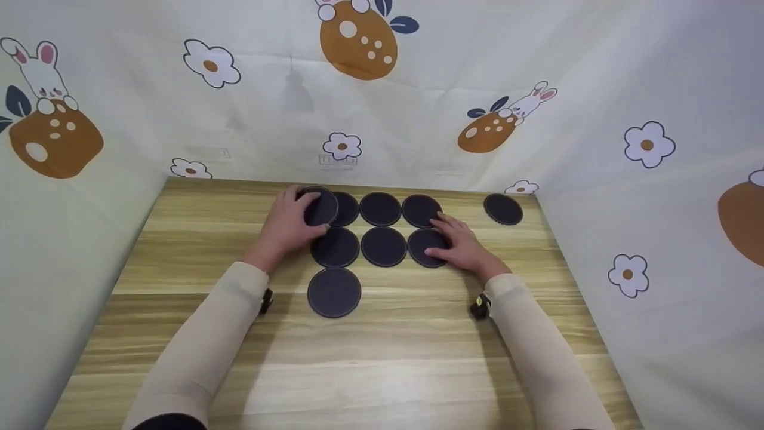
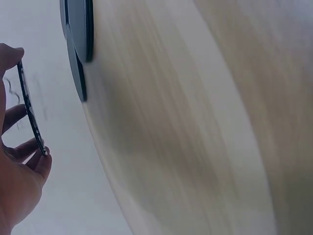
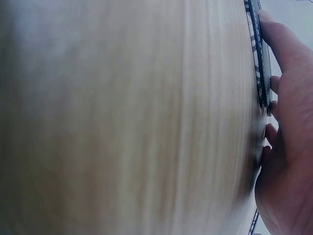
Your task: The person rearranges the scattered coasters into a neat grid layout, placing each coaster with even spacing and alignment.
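Note:
My left hand [image 1: 287, 220] grips a round black coaster [image 1: 320, 207] by its edge, thumb on the near side and fingers on the far side. In the left wrist view this coaster [image 2: 32, 110] is held clear of the table; in the head view it partly covers the back row's left coaster [image 1: 347, 209]. My right hand [image 1: 465, 246] rests at the right end of the rows. Its thumb touches the second row's right coaster [image 1: 425, 246], and its fingertips reach the back row's right coaster [image 1: 421, 209].
Between the hands lie a back-row middle coaster [image 1: 381, 208] and second-row coasters [image 1: 384, 246]. One coaster [image 1: 334, 292] lies nearer, below the left column. Another coaster [image 1: 503, 209] sits apart at the back right. Patterned cloth [image 1: 406, 119] surrounds the wooden table [image 1: 382, 370].

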Action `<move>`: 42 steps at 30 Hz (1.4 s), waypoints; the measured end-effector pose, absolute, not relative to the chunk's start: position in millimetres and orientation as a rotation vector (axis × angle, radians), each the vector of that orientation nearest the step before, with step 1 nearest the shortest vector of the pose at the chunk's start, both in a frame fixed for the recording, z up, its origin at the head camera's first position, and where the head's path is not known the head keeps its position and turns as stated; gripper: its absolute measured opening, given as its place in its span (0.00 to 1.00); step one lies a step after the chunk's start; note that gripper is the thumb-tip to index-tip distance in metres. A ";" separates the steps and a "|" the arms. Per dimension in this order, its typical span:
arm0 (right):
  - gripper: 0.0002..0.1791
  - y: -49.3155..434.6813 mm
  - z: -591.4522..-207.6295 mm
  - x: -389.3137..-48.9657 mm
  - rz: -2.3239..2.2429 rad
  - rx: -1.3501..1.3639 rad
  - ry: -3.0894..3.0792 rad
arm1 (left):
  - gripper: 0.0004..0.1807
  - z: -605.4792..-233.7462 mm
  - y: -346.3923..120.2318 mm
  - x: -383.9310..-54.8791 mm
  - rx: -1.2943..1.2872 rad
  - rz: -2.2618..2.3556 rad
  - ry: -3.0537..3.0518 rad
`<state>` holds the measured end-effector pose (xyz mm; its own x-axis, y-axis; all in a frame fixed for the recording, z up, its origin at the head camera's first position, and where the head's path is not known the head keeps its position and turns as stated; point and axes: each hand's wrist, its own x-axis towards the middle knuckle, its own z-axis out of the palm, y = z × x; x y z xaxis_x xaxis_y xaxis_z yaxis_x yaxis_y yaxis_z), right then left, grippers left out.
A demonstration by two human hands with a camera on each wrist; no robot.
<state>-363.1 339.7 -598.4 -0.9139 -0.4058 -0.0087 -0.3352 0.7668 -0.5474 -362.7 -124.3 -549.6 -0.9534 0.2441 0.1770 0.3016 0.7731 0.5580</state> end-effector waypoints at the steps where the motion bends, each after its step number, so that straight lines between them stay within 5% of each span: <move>1: 0.50 339.8 -599.0 -363.6 -0.841 -0.599 2.834 | 0.45 -548.5 -121.1 -361.2 -0.457 -0.917 -2.872; 42: 0.49 338.6 -597.8 -362.7 -0.855 -0.614 2.843 | 0.45 -539.9 -33.3 -306.4 -0.910 -0.766 -2.846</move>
